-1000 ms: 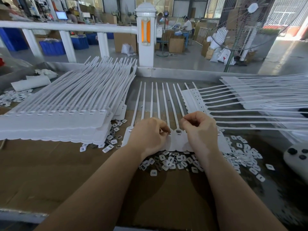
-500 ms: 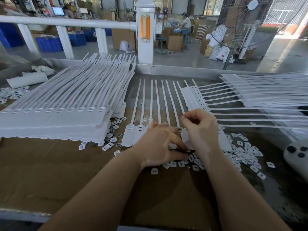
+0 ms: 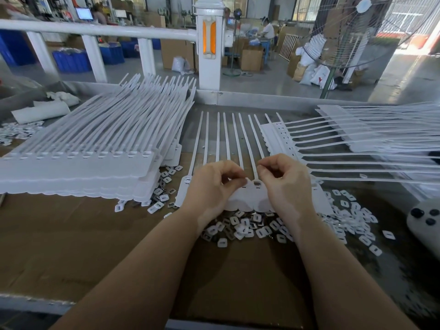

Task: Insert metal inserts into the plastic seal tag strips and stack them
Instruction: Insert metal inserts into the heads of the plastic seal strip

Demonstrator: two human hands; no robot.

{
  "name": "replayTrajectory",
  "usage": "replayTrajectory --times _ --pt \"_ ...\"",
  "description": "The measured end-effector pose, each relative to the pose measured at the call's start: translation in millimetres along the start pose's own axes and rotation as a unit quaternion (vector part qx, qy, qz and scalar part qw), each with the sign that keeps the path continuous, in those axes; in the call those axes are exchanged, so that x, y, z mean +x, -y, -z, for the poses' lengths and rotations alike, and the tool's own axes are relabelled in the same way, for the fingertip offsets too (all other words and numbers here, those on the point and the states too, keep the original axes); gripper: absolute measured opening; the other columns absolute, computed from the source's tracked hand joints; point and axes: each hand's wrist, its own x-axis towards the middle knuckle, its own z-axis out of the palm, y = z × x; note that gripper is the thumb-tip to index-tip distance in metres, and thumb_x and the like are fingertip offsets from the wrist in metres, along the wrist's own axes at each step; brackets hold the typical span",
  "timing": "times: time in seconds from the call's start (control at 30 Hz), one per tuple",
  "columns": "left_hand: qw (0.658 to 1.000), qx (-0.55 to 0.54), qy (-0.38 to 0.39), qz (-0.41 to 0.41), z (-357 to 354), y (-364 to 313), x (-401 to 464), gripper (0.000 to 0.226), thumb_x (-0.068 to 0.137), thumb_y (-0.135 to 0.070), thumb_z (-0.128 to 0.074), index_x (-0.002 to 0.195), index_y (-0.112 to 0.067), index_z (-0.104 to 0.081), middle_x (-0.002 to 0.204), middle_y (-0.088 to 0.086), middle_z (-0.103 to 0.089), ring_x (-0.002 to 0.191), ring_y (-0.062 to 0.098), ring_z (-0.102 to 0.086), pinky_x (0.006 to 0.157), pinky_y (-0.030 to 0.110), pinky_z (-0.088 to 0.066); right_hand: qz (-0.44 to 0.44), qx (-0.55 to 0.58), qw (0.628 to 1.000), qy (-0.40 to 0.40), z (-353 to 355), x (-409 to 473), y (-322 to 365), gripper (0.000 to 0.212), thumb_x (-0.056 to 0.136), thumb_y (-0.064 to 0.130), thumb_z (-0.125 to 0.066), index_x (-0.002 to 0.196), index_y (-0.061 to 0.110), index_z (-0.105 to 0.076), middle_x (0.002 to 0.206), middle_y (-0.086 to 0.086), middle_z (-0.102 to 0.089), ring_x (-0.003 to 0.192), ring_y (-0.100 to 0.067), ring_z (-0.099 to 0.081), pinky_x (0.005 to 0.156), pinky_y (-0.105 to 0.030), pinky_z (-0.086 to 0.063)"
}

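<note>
Risks noted, as judgement only. Insert likely to seat crooked or miss its slot if pressed while the strip in hand (image 3: 247, 198) sits partly raised over the loose inserts (image 3: 252, 228) heaped beneath its near edge at 6 o'clock; uneven support the probable cause. Heap prone to scatter under wrist contact, with pieces already strewn toward 4 o'clock. Straps fanning toward 12 o'clock apt to tangle with the unfilled strips (image 3: 357, 144) lying at 2 o'clock, tails crossing close behind the right hand. Finished stack (image 3: 78, 167) at 9 o'clock tall, edges slightly stepped; careless placement could tip or skew it.

Left hand (image 3: 212, 186): fingers curled, thumb and forefinger pinched together at the slotted heads of the strip; whether an insert sits between them cannot be told. Right hand (image 3: 284, 184): fingers likewise curled, tips pinched near the neighbouring head, contents hidden. Hands close together, just apart, both over the strip at table centre.
</note>
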Motion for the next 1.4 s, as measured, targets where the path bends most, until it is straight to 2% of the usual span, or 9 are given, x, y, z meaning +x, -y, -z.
replayTrajectory --times 0.1,0.3,0.4,0.5,0.63,0.73,0.9,1.0,1.4 --pt "0.998 -0.048 -0.028 0.032 0 0 1 0.016 0.080 -0.011 -0.070 0.076 -0.025 -0.064 0.075 -0.013 -0.066 0.074 -0.003 -0.061 0.071 0.006 -0.044 0.009 0.033 0.999 0.034 -1 -2 3 0.015 0.086 0.005 -0.062 0.087 0.019 -0.067 0.076 0.011 -0.065 0.071 -0.002 -0.061 0.066 -0.009 -0.046" --pt "0.996 -0.075 -0.026 0.052 2 -2 0 0.006 0.080 -0.010 -0.069 0.083 -0.016 -0.069 0.082 -0.002 -0.070 0.081 0.009 -0.065 0.081 0.022 -0.050 0.071 0.012 0.993 0.096 0 -6 7 0.010 0.083 0.006 -0.066 0.086 0.014 -0.072 0.075 0.013 -0.066 0.073 0.005 -0.060 0.067 -0.005 -0.043" --pt "0.996 -0.068 -0.020 0.045 1 -3 -1 0.006 0.082 -0.011 -0.069 0.084 -0.015 -0.069 0.083 -0.003 -0.070 0.081 0.008 -0.065 0.080 0.019 -0.051 0.070 -0.017 0.993 0.089 0 -5 3 0.009 0.084 0.007 -0.064 0.087 0.013 -0.070 0.076 0.009 -0.066 0.074 0.002 -0.060 0.069 -0.008 -0.044" --pt "0.999 0.006 -0.027 0.035 1 -2 -1 0.008 0.085 -0.016 -0.066 0.087 -0.023 -0.067 0.081 -0.014 -0.065 0.079 0.000 -0.060 0.073 0.005 -0.044 0.064 -0.106 0.992 0.035 1 -3 -3 0.007 0.089 0.011 -0.060 0.091 0.013 -0.067 0.083 0.004 -0.065 0.080 -0.009 -0.060 0.077 -0.020 -0.048" --pt "0.990 0.139 -0.014 0.009 0 1 -2 0.010 0.087 -0.023 -0.063 0.092 -0.025 -0.070 0.078 -0.020 -0.055 0.073 -0.004 -0.048 0.065 0.000 -0.033 0.076 -0.224 0.972 0.008 3 -2 -9 0.010 0.091 0.013 -0.058 0.095 0.012 -0.066 0.091 -0.001 -0.066 0.085 -0.015 -0.058 0.080 -0.028 -0.046" --pt "0.984 0.176 -0.011 -0.009 0 2 -1 0.009 0.086 -0.023 -0.063 0.090 -0.025 -0.071 0.073 -0.023 -0.047 0.076 0.000 -0.043 0.067 0.009 -0.028 0.081 -0.270 0.959 0.021 3 -2 -10 0.013 0.091 0.013 -0.056 0.098 0.011 -0.066 0.094 -0.003 -0.067 0.088 -0.017 -0.058 0.080 -0.028 -0.045" --pt "0.982 0.189 -0.003 -0.017 -1 4 -2 0.009 0.086 -0.023 -0.063 0.088 -0.025 -0.071 0.076 -0.022 -0.045 0.086 0.005 -0.044 0.085 0.024 -0.036 0.098 -0.293 0.950 0.039 3 -4 -10 0.011 0.090 0.011 -0.057 0.095 0.010 -0.067 0.092 -0.003 -0.065 0.088 -0.017 -0.055 0.075 -0.022 -0.035" --pt "0.980 0.197 0.007 -0.012 -1 2 -2 0.009 0.086 -0.024 -0.062 0.090 -0.026 -0.071 0.085 -0.017 -0.049 0.092 0.009 -0.047 0.095 0.035 -0.039 0.107 -0.307 0.944 0.057 4 -5 -9 0.012 0.090 0.011 -0.057 0.096 0.010 -0.067 0.093 -0.003 -0.064 0.089 -0.017 -0.055 0.078 -0.026 -0.041" --pt "0.980 0.199 0.019 -0.002 -1 3 -2 0.009 0.087 -0.027 -0.061 0.091 -0.027 -0.069 0.090 -0.015 -0.050 0.098 0.012 -0.048 0.097 0.038 -0.039 0.117 -0.349 0.927 0.073 5 -6 -6 0.014 0.092 0.011 -0.053 0.100 0.010 -0.065 0.097 -0.002 -0.063 0.093 -0.017 -0.054 0.080 -0.026 -0.042"
